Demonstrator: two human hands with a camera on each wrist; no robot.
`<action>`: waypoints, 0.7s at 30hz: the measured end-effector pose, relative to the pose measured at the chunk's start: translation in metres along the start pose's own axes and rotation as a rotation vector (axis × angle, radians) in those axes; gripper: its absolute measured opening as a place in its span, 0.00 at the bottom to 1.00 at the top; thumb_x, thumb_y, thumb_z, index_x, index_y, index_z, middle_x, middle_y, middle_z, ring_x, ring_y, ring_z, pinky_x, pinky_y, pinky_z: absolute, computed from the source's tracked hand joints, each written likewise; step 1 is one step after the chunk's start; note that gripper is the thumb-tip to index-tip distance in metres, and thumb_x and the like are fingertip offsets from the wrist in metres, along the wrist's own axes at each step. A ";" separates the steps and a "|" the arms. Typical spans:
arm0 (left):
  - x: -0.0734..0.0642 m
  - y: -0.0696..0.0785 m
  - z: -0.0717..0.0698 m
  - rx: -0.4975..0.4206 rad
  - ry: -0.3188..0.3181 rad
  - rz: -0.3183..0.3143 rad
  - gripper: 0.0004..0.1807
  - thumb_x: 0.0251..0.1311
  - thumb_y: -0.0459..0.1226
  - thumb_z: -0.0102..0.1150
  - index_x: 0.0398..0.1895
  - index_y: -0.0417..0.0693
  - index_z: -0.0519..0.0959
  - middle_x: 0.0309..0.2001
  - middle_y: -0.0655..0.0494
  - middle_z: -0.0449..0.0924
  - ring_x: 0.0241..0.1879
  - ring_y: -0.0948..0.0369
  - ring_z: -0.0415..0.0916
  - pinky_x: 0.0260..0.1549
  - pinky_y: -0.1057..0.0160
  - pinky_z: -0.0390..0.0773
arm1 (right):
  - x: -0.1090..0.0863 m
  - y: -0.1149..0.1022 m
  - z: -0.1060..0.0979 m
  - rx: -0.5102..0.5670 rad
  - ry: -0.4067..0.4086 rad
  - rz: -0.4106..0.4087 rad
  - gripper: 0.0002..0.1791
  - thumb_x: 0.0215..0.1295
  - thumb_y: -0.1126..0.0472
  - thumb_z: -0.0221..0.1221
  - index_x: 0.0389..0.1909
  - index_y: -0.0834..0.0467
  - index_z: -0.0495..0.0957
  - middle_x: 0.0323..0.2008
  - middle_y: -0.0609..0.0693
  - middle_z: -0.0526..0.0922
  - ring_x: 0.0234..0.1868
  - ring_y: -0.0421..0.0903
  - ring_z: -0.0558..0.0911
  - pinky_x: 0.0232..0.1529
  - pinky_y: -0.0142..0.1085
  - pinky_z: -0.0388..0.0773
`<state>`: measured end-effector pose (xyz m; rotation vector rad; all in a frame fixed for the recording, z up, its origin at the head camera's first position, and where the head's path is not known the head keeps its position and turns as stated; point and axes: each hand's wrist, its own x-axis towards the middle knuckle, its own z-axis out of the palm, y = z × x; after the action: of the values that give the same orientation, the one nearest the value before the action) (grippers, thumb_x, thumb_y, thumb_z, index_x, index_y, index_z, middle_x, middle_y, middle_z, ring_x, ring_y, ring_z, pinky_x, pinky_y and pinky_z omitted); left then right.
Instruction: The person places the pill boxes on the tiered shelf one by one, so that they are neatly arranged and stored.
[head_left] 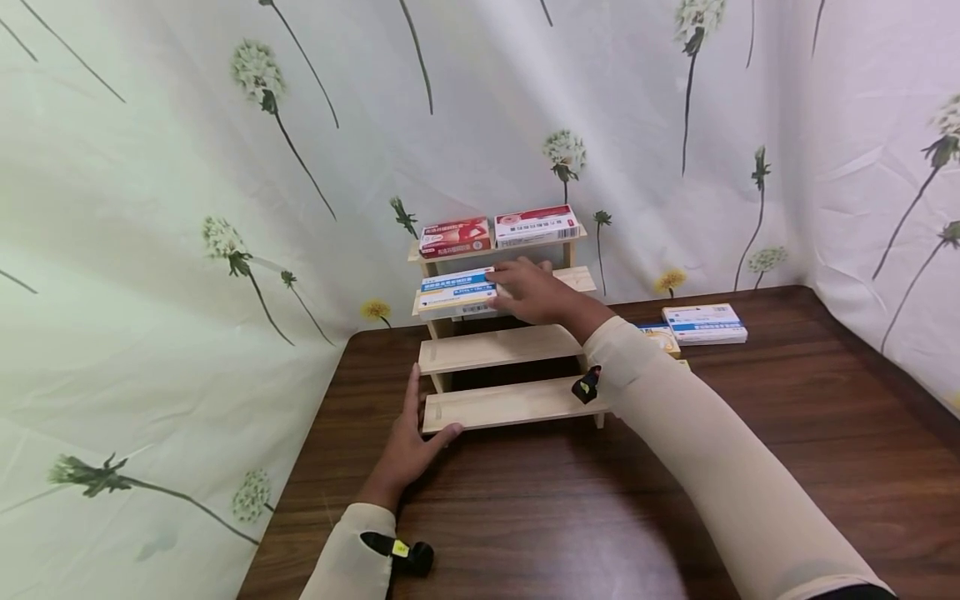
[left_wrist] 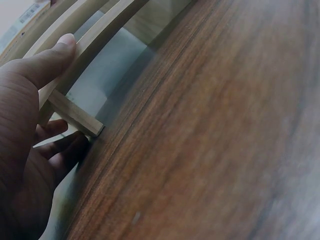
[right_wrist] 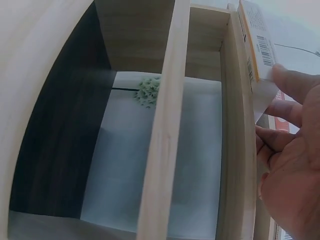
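A tiered wooden display rack (head_left: 498, 350) stands on the table. On its third tier from the bottom, at the left, lies a blue-and-white medicine box (head_left: 453, 292) with an orange stripe. My right hand (head_left: 528, 292) grips the right end of that box, thumb and fingers on it; in the right wrist view the barcode side of the box (right_wrist: 260, 47) shows beside the thumb. My left hand (head_left: 408, 446) holds the rack's lower left end. In the left wrist view its thumb (left_wrist: 62, 50) lies on a tier's front edge, with fingers bent near the rack's leg.
On the top tier sit a red medicine box (head_left: 455, 237) and a red-and-white one (head_left: 536, 225). To the right of the rack, on the brown table (head_left: 810, 433), are a blue-and-white box (head_left: 705, 323) and a yellow-and-white box (head_left: 660, 337), partly hidden by the right sleeve. A dandelion-print curtain (head_left: 480, 125) hangs behind.
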<state>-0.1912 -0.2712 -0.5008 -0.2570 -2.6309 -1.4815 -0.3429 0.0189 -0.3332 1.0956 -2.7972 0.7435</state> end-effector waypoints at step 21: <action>-0.001 0.000 -0.001 -0.020 -0.014 0.002 0.69 0.67 0.47 0.78 0.89 0.83 0.29 0.80 0.36 0.67 0.72 0.40 0.77 0.71 0.35 0.74 | 0.003 0.000 -0.006 -0.043 -0.025 0.015 0.37 0.82 0.42 0.59 0.85 0.53 0.66 0.84 0.54 0.68 0.80 0.57 0.64 0.73 0.64 0.58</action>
<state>-0.1900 -0.2726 -0.5007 -0.2726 -2.6278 -1.5115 -0.3459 0.0196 -0.3267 1.0857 -2.8305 0.6721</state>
